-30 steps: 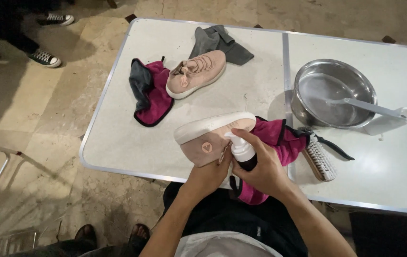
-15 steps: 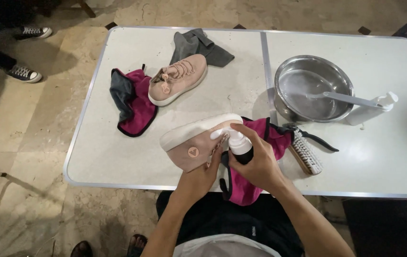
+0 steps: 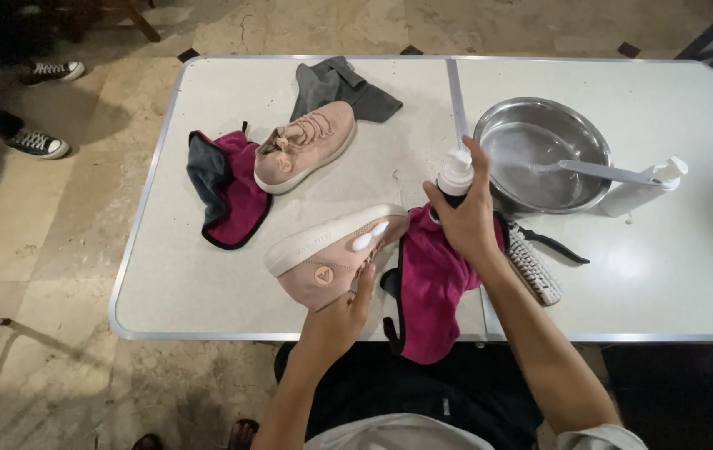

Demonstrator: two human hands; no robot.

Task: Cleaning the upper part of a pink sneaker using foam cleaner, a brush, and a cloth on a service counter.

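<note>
My left hand [image 3: 341, 312] grips a pink sneaker [image 3: 331, 254] tipped on its side near the table's front edge, white sole turned away from me. A strip of white foam [image 3: 370, 236] lies on its upper. My right hand [image 3: 466, 218] holds a dark pump bottle with a white top [image 3: 455, 177], lifted to the right of the shoe, close to the steel bowl. A magenta cloth [image 3: 431, 283] lies under and beside the shoe and hangs over the table edge.
A second pink sneaker [image 3: 305, 144] rests on a magenta and grey cloth [image 3: 225, 188], with a grey cloth [image 3: 335, 83] behind. A steel bowl [image 3: 540, 154], a white dispenser bottle [image 3: 641, 190] and a scrub brush [image 3: 531, 262] sit on the right. Another person's sneakers [image 3: 38, 143] stand on the floor at left.
My right hand has lifted the pump bottle off the shoe and moved it up and right toward the bowl, leaving foam on the upper. The left hand still holds the shoe.
</note>
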